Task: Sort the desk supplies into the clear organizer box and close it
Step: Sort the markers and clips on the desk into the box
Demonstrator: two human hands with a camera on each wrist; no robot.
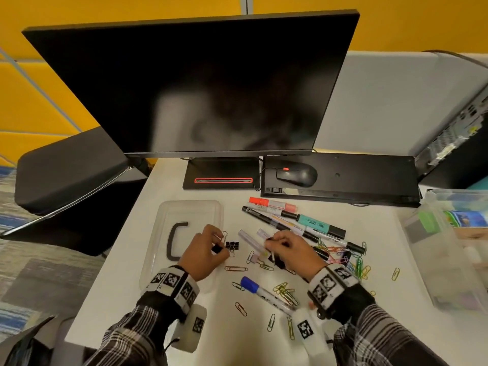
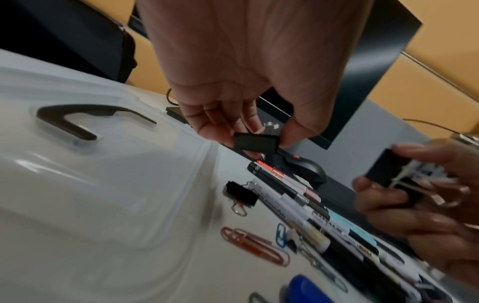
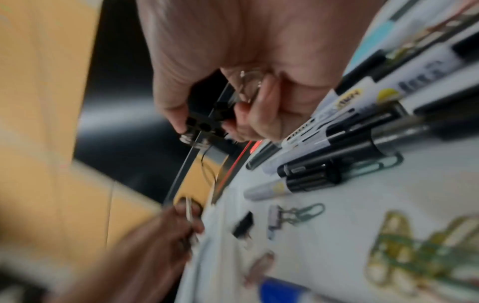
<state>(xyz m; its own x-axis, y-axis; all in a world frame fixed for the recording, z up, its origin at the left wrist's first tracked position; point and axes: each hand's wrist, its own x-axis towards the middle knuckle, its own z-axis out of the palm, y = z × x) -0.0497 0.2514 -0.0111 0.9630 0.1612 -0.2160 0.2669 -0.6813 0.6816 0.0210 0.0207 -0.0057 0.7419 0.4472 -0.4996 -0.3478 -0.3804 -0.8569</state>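
Note:
My left hand (image 1: 215,244) pinches a black binder clip (image 2: 255,142) between thumb and fingertips, just above the desk beside the clear lid (image 1: 190,210) with its black handle. My right hand (image 1: 272,247) grips a bunch of black binder clips (image 3: 204,123), their wire handles poking out of its fist. Between the hands another black binder clip (image 1: 232,245) lies on the desk. Several markers (image 1: 298,223) lie beyond the right hand, and a blue-capped marker (image 1: 250,284) lies nearer me. Coloured paper clips (image 1: 353,262) are scattered around. The clear organizer box (image 1: 449,247) stands at the right.
A monitor (image 1: 198,88) on its stand rises behind the supplies, with a black mouse (image 1: 297,174) on a black keyboard (image 1: 369,178) to its right. A black chair (image 1: 66,175) sits off the desk's left edge. A computer case (image 1: 462,128) stands at the far right.

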